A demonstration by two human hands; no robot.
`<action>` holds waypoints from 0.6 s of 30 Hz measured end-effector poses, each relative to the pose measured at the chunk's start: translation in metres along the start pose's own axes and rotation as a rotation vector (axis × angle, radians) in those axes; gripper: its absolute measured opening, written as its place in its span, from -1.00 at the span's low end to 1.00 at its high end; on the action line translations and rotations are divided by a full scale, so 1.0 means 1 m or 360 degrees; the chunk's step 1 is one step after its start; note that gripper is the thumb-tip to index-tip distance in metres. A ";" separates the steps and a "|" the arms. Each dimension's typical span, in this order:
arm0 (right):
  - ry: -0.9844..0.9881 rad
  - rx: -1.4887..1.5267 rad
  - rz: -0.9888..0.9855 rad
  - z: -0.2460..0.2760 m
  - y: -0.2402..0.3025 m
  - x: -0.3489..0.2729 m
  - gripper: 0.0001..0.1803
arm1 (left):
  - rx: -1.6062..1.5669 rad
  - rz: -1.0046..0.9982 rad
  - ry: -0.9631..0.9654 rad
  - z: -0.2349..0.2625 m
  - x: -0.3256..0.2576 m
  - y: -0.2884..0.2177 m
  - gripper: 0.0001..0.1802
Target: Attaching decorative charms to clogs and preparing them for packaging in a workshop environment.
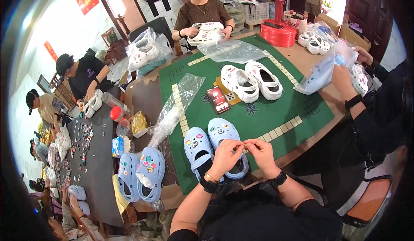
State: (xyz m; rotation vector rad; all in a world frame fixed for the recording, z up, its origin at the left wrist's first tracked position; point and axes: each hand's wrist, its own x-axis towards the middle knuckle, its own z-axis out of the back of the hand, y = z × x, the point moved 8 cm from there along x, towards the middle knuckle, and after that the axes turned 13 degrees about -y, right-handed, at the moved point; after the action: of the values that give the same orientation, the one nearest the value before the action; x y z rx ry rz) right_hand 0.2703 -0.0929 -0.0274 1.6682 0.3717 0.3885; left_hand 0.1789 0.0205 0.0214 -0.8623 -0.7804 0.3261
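Observation:
A pair of light blue clogs stands on the green mat in front of me, toes pointing away. Small colourful charms dot the left clog (195,141) and the right clog (221,129). Over the heel of the right clog, my left hand (226,155) and my right hand (261,155) meet fingertip to fingertip. Both are closed in a pinch; whatever lies between the fingers is too small or hidden to name. Farther off on the mat sits a pair of white clogs (271,86) with charms, beside a dark phone-like thing with a red face (219,99).
Another charmed pair of blue clogs (151,167) stands to my left, near a crumpled clear plastic bag (174,107). Across the table a person handles a white clog (205,33). At right, another person's hands hold a bagged blue clog (317,78). Red twine (278,34) lies at the back.

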 end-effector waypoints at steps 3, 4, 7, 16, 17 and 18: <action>0.0007 -0.0037 0.0019 -0.001 -0.001 0.001 -0.82 | -0.0004 -0.0010 -0.0004 0.000 0.001 -0.001 -0.90; 0.0007 -0.0055 0.0029 0.000 -0.001 0.001 -0.82 | 0.0006 -0.0025 0.0000 0.000 0.001 -0.001 -0.90; 0.0021 -0.0067 0.0025 -0.001 0.000 -0.001 -0.82 | 0.0019 -0.0068 -0.0029 0.002 -0.001 -0.001 -0.90; 0.0055 -0.0073 0.0008 0.000 0.002 0.000 -0.90 | 0.0011 -0.0065 0.0048 0.000 -0.001 -0.006 -0.88; 0.0089 -0.0051 -0.0008 0.000 0.000 0.001 -0.93 | 0.0026 -0.0071 0.0047 0.000 -0.002 -0.005 -0.87; 0.0096 -0.0049 -0.0004 -0.001 0.001 0.001 -0.93 | 0.0030 -0.0073 0.0040 0.000 -0.002 -0.005 -0.87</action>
State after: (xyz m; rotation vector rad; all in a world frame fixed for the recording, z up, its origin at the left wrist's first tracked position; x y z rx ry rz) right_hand 0.2712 -0.0918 -0.0266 1.6289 0.4104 0.4411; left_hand 0.1776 0.0161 0.0245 -0.8279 -0.7717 0.2812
